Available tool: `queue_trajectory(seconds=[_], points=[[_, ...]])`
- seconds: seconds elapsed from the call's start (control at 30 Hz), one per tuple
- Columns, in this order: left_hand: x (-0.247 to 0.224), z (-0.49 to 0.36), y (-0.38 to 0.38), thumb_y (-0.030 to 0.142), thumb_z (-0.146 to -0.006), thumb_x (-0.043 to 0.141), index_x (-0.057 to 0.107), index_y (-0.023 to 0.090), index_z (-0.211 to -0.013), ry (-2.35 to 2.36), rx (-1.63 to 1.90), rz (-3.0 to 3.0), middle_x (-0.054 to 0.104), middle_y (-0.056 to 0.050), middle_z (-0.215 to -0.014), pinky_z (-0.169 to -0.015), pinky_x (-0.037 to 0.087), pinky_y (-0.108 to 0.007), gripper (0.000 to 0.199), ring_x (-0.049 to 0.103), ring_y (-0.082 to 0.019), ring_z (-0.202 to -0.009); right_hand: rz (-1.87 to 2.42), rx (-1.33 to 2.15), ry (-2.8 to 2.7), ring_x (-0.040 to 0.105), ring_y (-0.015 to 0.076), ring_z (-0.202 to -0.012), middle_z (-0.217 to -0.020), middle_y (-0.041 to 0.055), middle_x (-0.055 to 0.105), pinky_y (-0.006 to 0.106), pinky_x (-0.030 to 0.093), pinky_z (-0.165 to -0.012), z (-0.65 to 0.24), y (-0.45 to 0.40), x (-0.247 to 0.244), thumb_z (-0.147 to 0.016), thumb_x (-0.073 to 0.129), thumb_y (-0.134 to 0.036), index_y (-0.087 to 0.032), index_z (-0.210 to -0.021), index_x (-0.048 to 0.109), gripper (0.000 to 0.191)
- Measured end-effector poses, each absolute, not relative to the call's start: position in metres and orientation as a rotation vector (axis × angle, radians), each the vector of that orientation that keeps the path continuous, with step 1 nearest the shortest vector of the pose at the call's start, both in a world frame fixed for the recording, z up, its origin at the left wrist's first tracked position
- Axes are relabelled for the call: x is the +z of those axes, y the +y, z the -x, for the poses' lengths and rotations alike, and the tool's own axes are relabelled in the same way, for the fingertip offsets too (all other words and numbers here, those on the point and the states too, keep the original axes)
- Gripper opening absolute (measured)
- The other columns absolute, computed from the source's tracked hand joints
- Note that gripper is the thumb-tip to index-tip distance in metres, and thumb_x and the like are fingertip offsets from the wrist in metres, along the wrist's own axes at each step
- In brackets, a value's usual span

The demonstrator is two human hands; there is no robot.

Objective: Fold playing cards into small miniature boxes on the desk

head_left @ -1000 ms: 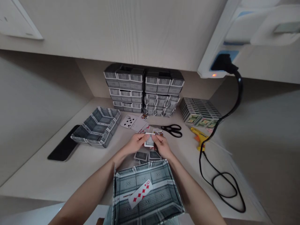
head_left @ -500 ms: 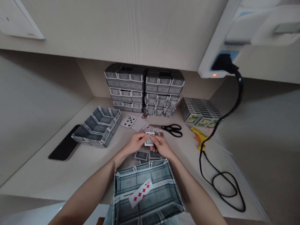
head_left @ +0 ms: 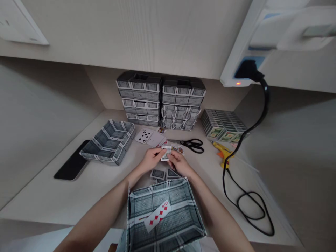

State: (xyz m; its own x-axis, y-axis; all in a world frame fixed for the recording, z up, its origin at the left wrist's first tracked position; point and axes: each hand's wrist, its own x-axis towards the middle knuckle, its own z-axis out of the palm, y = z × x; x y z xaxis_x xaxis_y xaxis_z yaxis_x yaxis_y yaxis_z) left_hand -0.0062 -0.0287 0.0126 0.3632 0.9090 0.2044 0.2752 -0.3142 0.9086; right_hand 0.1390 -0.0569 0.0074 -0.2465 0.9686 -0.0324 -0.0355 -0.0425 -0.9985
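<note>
Card-walled tray (head_left: 183,224) is placed nearest, between the left forearm (head_left: 99,213) and the right forearm (head_left: 220,217), with its support hidden; it could be tipped if either arm were swung inward, and the loose diamonds card (head_left: 157,216) lying aslant inside could be spilled. Just beyond, dark-backed pieces (head_left: 158,174) are partly covered by its far rim and could be crumpled if it were pushed forward. Past these, over the desk (head_left: 99,185), a playing card (head_left: 165,158) is gripped between the left hand (head_left: 151,160) at one edge and the right hand (head_left: 181,163) at the other; whether it is one layer or several cannot be told, and it could be creased askew if pressed unevenly. At the right, a yellow glue gun (head_left: 223,152) is laid with its cord (head_left: 249,194) looped nearby, which could be snagged by the right forearm; heat cannot be judged. Scissors (head_left: 194,145) are laid beside loose cards (head_left: 144,135), where fingers could be nicked through careless reaching. Farthest off, stacked boxes (head_left: 143,105) could be toppled by a jolt
</note>
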Motion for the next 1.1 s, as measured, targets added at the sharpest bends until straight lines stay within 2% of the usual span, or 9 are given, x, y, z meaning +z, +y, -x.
queue_trajectory(seconds=[0.2,0.3,0.5,0.6,0.7,0.77,0.9,0.97,1.1], points=[[0.010,0.005,-0.031,0.041,-0.082,0.042,0.050,0.013,-0.056,1.037,0.952,-1.948,0.041,0.003,-0.053,-0.052,0.031,-0.019,0.038,0.036,-0.009,-0.054,1.135,1.409,-1.153,0.033,0.0064,-0.044,-0.051,-0.0062,0.040,0.018,0.026,-0.041,-0.140,-0.052,0.001,-0.063,0.059,-0.044,-0.018,-0.060,0.048,0.028],[0.008,0.005,-0.031,0.040,-0.083,0.041,0.051,0.014,-0.059,1.030,0.915,-2.020,0.045,0.002,-0.055,-0.054,0.033,-0.020,0.037,0.040,-0.010,-0.057,1.179,1.374,-1.153,0.031,0.0068,-0.043,-0.048,-0.0064,0.035,0.019,0.026,-0.041,-0.142,-0.051,-0.003,-0.063,0.059,-0.042,-0.018,-0.055,0.046,0.028],[0.007,0.008,-0.030,0.038,-0.083,0.042,0.052,0.016,-0.059,1.103,0.908,-2.161,0.049,0.000,-0.057,-0.060,0.036,-0.022,0.034,0.043,-0.012,-0.059,1.258,1.205,-1.192,0.037,0.0101,-0.050,-0.052,-0.0039,0.040,0.021,0.033,-0.045,-0.143,-0.052,-0.004,-0.067,0.055,-0.038,-0.019,-0.054,0.048,0.024],[0.010,0.014,-0.026,0.036,-0.084,0.041,0.054,0.016,-0.061,1.217,0.945,-2.215,0.052,-0.001,-0.060,-0.064,0.038,-0.023,0.033,0.048,-0.012,-0.062,1.254,1.109,-1.237,0.042,0.0119,-0.055,-0.059,-0.0017,0.048,0.022,0.036,-0.049,-0.151,-0.049,-0.004,-0.071,0.051,-0.037,-0.019,-0.063,0.055,0.020],[0.013,0.025,-0.017,0.031,-0.085,0.041,0.059,0.017,-0.080,1.444,1.140,-2.146,0.061,-0.004,-0.077,-0.073,0.042,-0.025,0.024,0.055,-0.014,-0.075,1.239,1.050,-1.306,0.046,0.0131,-0.057,-0.069,0.0009,0.057,0.023,0.037,-0.051,-0.161,-0.045,-0.008,-0.075,0.048,-0.037,-0.020,-0.084,0.062,0.024],[0.013,0.034,-0.009,0.026,-0.083,0.043,0.060,0.017,-0.093,1.576,1.227,-2.139,0.063,-0.006,-0.093,-0.082,0.042,-0.027,0.021,0.056,-0.016,-0.089,1.297,1.009,-1.387,0.046,0.0135,-0.052,-0.063,0.0004,0.058,0.024,0.037,-0.049,-0.167,-0.044,-0.012,-0.076,0.049,-0.037,-0.021,-0.094,0.063,0.028],[0.007,0.047,0.003,0.022,-0.079,0.047,0.051,0.015,-0.117,1.787,1.058,-2.248,0.053,-0.010,-0.122,-0.097,0.036,-0.033,0.038,0.045,-0.020,-0.116,1.456,0.790,-1.573,0.041,0.0129,-0.041,-0.049,-0.0018,0.054,0.025,0.033,-0.046,-0.170,-0.047,-0.013,-0.075,0.053,-0.038,-0.022,-0.105,0.063,0.035],[0.002,0.050,0.005,0.022,-0.080,0.047,0.049,0.013,-0.120,1.885,0.913,-2.267,0.052,-0.012,-0.124,-0.097,0.037,-0.034,0.041,0.045,-0.022,-0.117,1.498,0.669,-1.605,0.039,0.0128,-0.038,-0.046,-0.0022,0.052,0.025,0.031,-0.045,-0.169,-0.049,-0.011,-0.075,0.055,-0.040,-0.023,-0.110,0.061,0.040],[-0.001,0.052,0.003,0.017,-0.081,0.044,0.052,0.013,-0.116,1.955,0.710,-2.313,0.055,-0.013,-0.120,-0.089,0.043,-0.032,0.037,0.054,-0.023,-0.107,1.550,0.538,-1.604,0.040,0.0142,-0.038,-0.044,-0.0015,0.051,0.026,0.030,-0.044,-0.168,-0.051,-0.008,-0.078,0.051,-0.042,-0.021,-0.114,0.059,0.042]])
